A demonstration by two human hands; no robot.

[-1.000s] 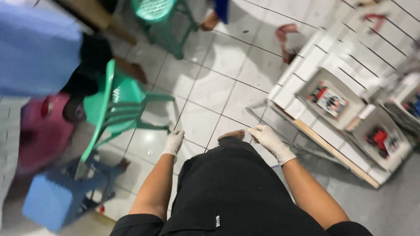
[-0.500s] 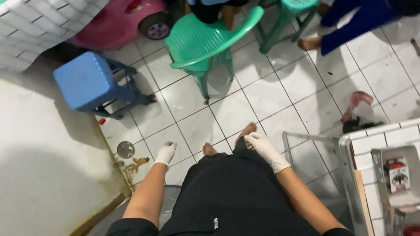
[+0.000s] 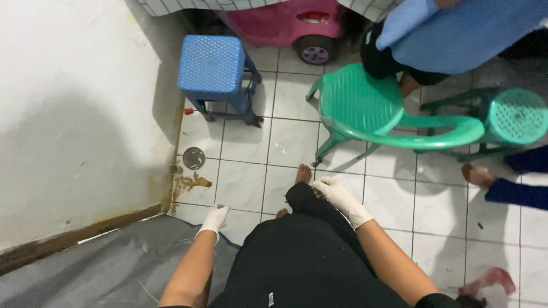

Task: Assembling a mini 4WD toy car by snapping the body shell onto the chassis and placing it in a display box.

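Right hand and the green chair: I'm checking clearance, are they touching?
Apart. The head view shows the right hand resting on the black-trousered leg, with bare white floor tile between it and the green chair.

The floor of white square tiles (image 3: 294, 140) with dark grout lines carries everything here. On its far left stands a blue plastic stool (image 3: 212, 68). Right of the stool stands a green plastic chair (image 3: 365, 111), and at the far right a round green plastic stool (image 3: 516, 117). A small round metal drain cover (image 3: 193, 158) lies near the left wall, beside a brown stain (image 3: 189, 183). A grey mat (image 3: 108, 268) lies at the near left.
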